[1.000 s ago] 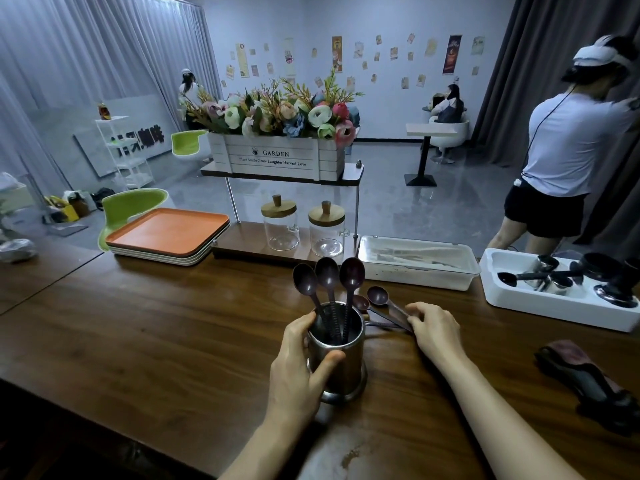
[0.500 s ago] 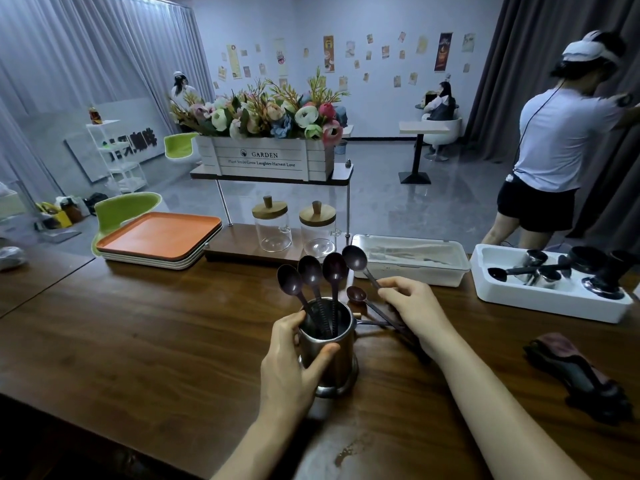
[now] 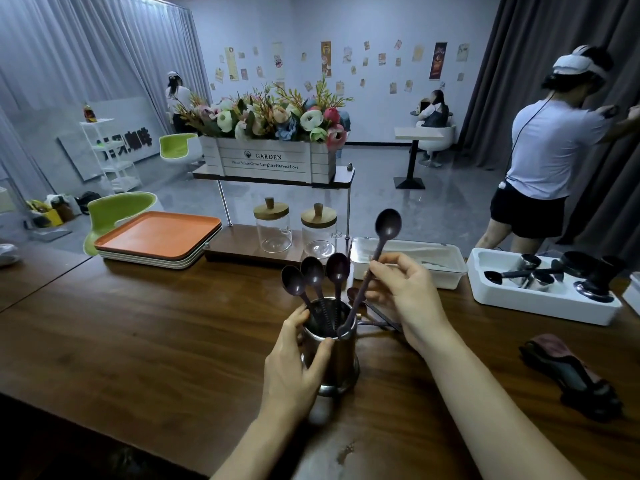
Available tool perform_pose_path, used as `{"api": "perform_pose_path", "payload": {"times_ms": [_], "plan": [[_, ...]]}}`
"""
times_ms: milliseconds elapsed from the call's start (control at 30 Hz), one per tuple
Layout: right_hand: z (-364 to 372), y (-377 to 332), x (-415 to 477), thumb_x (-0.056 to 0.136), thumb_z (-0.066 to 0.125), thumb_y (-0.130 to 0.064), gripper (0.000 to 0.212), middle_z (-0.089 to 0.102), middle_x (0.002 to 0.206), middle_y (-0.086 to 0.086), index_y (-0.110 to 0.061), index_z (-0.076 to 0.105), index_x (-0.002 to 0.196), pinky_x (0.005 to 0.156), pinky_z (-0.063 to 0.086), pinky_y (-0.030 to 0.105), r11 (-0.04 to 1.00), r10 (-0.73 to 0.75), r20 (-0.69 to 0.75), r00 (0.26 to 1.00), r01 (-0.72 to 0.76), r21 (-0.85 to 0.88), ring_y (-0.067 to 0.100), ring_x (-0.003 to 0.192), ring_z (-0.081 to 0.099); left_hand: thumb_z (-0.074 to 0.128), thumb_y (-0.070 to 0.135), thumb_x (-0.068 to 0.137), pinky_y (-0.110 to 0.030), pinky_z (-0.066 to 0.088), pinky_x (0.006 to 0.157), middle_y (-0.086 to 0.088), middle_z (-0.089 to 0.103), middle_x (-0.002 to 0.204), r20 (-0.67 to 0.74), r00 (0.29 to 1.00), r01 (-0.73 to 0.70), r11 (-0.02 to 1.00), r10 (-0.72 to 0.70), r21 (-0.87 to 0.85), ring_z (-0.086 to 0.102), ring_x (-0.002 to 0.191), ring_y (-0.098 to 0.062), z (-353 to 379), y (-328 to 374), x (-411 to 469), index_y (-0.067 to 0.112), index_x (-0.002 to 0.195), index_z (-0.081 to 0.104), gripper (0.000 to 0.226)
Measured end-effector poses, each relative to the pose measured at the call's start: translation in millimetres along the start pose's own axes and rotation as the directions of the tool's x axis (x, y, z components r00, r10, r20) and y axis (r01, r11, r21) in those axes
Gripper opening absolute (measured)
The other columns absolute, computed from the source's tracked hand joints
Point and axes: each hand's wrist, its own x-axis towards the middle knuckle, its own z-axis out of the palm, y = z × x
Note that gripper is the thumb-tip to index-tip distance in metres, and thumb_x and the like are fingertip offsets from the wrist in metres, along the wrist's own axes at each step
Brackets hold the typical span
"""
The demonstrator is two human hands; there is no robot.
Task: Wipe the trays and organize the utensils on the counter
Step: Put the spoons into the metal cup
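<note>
In the head view, the left hand [image 3: 294, 372] grips a metal cup [image 3: 341, 355] that stands upright on the near middle of the wooden counter [image 3: 156, 323]. The thumb lies across the near side of the cup and the fingers curl round its left side up to the rim. The palm hides most of the cup's left wall.

The right hand [image 3: 401, 296] is just right of the cup and a little farther. It pinches the thin handle of a dark spoon [image 3: 387, 226] between the thumb and the first fingers, while the other fingers are loosely bent. This spoon is tilted, with its bowl high and to the right. Its lower end is at the right rim of the cup, and I cannot tell whether it is already inside or only touches the rim.

Three more dark spoons [image 3: 313, 270] stand in the cup with their bowls up, leaning to the left. Other loose spoons [image 3: 353, 294] lie on the counter behind the cup. The right hand covers most of them, so their number is not clear.

A stack of trays [image 3: 159, 233] with an orange one on top is at the far left of the counter. At the far right, a white container [image 3: 540, 306] holds metal pieces that are hard to make out. A dark cloth [image 3: 571, 372] lies at the near right.
</note>
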Motion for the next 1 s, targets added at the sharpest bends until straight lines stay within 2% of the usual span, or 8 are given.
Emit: {"api": "perform_pose_path", "payload": {"times_ms": [100, 200, 300, 467, 633, 733, 867, 1000], "plan": [[-0.2, 6.8, 3.7, 0.097, 0.063, -0.011, 0.006, 0.070, 0.087, 0.013, -0.006, 0.062, 0.100, 0.080, 0.058, 0.044, 0.999, 0.006, -0.052, 0.999, -0.004, 0.032, 0.028, 0.079, 0.067, 0.062, 0.058, 0.084, -0.007, 0.045, 0.087, 0.017, 0.062, 0.136, 0.000, 1.000, 0.010, 1.000, -0.010, -0.025, 0.059, 0.116, 0.009, 0.0, -1.3, 0.3, 0.041, 0.130, 0.050, 0.050], [-3.4, 16.0, 3.8, 0.097, 0.062, -0.007, 0.008, 0.070, 0.084, 0.011, -0.009, 0.060, 0.104, 0.074, 0.061, 0.036, 0.999, -0.022, -0.063, 0.998, 0.021, -0.025, 0.027, 0.079, 0.069, 0.063, 0.061, 0.083, -0.019, 0.054, 0.088, 0.023, 0.059, 0.138, 0.002, 1.000, 0.012, 0.999, -0.012, -0.036, 0.060, 0.115, 0.008, 0.2, -7.1, 1.4, 0.042, 0.128, 0.050, 0.051], [-0.5, 21.3, -2.4, 0.096, 0.062, -0.005, 0.023, 0.073, 0.085, 0.013, -0.016, 0.057, 0.115, 0.070, 0.060, 0.031, 0.993, -0.015, -0.021, 1.000, 0.013, -0.117, 0.025, 0.078, 0.072, 0.064, 0.064, 0.082, -0.031, 0.057, 0.088, 0.026, 0.057, 0.139, -0.005, 1.000, 0.016, 0.999, -0.016, -0.049, 0.061, 0.113, 0.007, 0.5, -10.9, 1.8, 0.035, 0.129, 0.053, 0.056], [4.7, 29.3, -7.3, 0.097, 0.062, -0.011, 0.018, 0.075, 0.094, 0.015, -0.016, 0.062, 0.114, 0.079, 0.060, 0.040, 0.985, 0.015, 0.037, 0.999, -0.008, -0.170, 0.031, 0.088, 0.072, 0.065, 0.066, 0.081, -0.033, 0.058, 0.085, 0.028, 0.055, 0.141, -0.009, 1.000, 0.008, 0.997, -0.009, -0.076, 0.062, 0.113, 0.007, 0.8, -12.8, 2.0, 0.037, 0.131, 0.053, 0.059], [2.9, 32.8, -7.7, 0.097, 0.063, -0.013, 0.010, 0.076, 0.089, 0.008, -0.015, 0.069, 0.104, 0.075, 0.058, 0.032, 0.980, -0.011, 0.028, 1.000, 0.017, -0.197, 0.017, 0.078, 0.071, 0.065, 0.068, 0.080, -0.033, 0.058, 0.085, 0.025, 0.056, 0.142, -0.017, 1.000, 0.000, 0.996, -0.002, -0.087, 0.063, 0.112, 0.005, 2.4, -15.7, 2.4, 0.036, 0.133, 0.053, 0.062], [2.1, 40.1, -7.2, 0.097, 0.064, -0.013, 0.010, 0.074, 0.086, 0.010, -0.013, 0.074, 0.093, 0.076, 0.058, 0.034, 0.974, -0.008, 0.001, 1.000, 0.008, -0.226, 0.020, 0.078, 0.068, 0.065, 0.069, 0.080, -0.034, 0.058, 0.088, 0.024, 0.056, 0.143, -0.014, 1.000, -0.008, 0.996, 0.006, -0.091, 0.064, 0.115, 0.001, 1.8, -17.5, 3.0, 0.036, 0.134, 0.054, 0.064], [4.4, 46.5, -9.1, 0.095, 0.067, -0.023, 0.011, 0.074, 0.090, 0.008, -0.017, 0.076, 0.093, 0.081, 0.061, 0.039, 0.957, -0.031, 0.007, 0.999, 0.032, -0.290, 0.026, 0.089, 0.071, 0.061, 0.077, 0.081, -0.031, 0.056, 0.089, 0.026, 0.055, 0.143, -0.008, 1.000, -0.025, 0.995, 0.024, -0.095, 0.065, 0.115, -0.001, 0.0, -16.5, 4.0, 0.034, 0.134, 0.054, 0.068], [7.3, 53.9, -10.1, 0.089, 0.074, -0.026, 0.006, 0.075, 0.089, 0.003, -0.020, 0.075, 0.089, 0.084, 0.060, 0.047, 0.944, -0.034, 0.004, 0.999, 0.034, -0.327, 0.023, 0.090, 0.071, 0.059, 0.078, 0.083, -0.036, 0.058, 0.090, 0.025, 0.054, 0.144, -0.018, 0.999, -0.046, 0.995, 0.045, -0.084, 0.063, 0.119, -0.002, 0.8, -18.3, 4.8, 0.036, 0.133, 0.051, 0.066]]}}
